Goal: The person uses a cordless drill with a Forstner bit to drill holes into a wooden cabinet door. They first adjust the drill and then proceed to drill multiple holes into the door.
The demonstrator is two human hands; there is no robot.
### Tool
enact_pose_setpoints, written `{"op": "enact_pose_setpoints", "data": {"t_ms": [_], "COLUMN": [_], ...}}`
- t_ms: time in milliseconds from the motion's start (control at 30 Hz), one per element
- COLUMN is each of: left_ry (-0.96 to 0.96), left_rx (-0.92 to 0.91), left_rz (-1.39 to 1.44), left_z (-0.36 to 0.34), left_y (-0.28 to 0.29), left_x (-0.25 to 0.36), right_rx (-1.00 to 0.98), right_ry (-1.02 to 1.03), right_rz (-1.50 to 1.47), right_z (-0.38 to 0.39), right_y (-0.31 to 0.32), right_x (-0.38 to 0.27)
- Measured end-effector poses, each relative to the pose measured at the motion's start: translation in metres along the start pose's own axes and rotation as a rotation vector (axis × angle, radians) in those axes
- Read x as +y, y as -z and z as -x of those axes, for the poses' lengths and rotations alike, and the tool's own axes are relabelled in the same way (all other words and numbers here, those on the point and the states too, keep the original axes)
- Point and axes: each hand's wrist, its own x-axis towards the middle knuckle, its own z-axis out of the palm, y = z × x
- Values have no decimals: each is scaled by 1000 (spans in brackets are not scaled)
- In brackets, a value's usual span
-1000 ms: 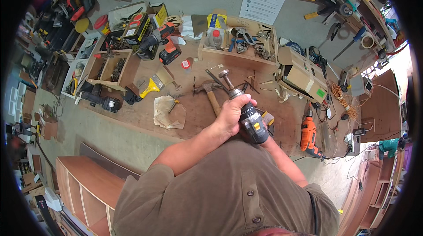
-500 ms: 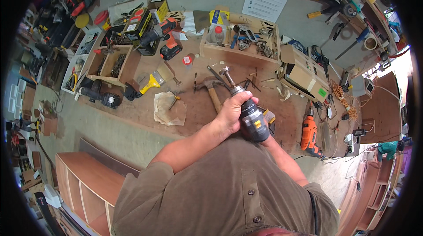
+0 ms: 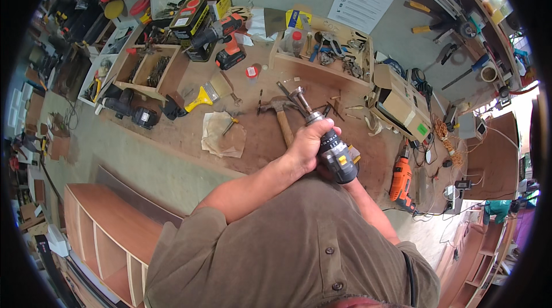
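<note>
My left hand point(image 3: 307, 144) is closed round the front of a black drill point(image 3: 341, 161), just below its metal chuck. A metal shaft with a wide round end point(image 3: 299, 95) sticks up from the chuck. My right hand point(image 3: 351, 183) is behind the drill's body at its lower end, its fingers hidden. On the worktop point(image 3: 264, 164), a claw hammer point(image 3: 285, 127) lies left of the drill, with thin bits beside it. A yellow-handled wide tool point(image 3: 198, 98) and sheets of worn paper point(image 3: 223, 142) lie further left.
An orange corded drill point(image 3: 401, 176), cardboard box point(image 3: 397, 110) and cables lie right. An orange cordless drill point(image 3: 230, 46) and wooden tool box point(image 3: 322, 72) stand at the back. A black power tool point(image 3: 135, 114) lies left. A wooden shelving carcass point(image 3: 109, 210) is at lower left.
The bench and its contents have shifted slightly upward in the picture as the view turned. The drill sits a little further right in view, still in my left hand's grip.
</note>
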Motion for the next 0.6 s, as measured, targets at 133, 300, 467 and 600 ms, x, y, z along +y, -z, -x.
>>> {"op": "enact_pose_setpoints", "data": {"t_ms": [133,300,467,600], "left_ry": [-14,-130,-304,-362], "left_rx": [-90,-328,-322,-282], "left_rz": [11,72,89,93], "left_z": [15,14,1,-3], "left_y": [-11,-7,0,-2], "left_x": [2,1,24,26], "right_rx": [-20,63,-92,-35], "right_ry": [41,500,528,480], "right_rz": [180,874,861,785], "right_z": [10,18,14,15], "right_y": [9,4,17,14], "right_x": [-6,-53,-61,-57]}}
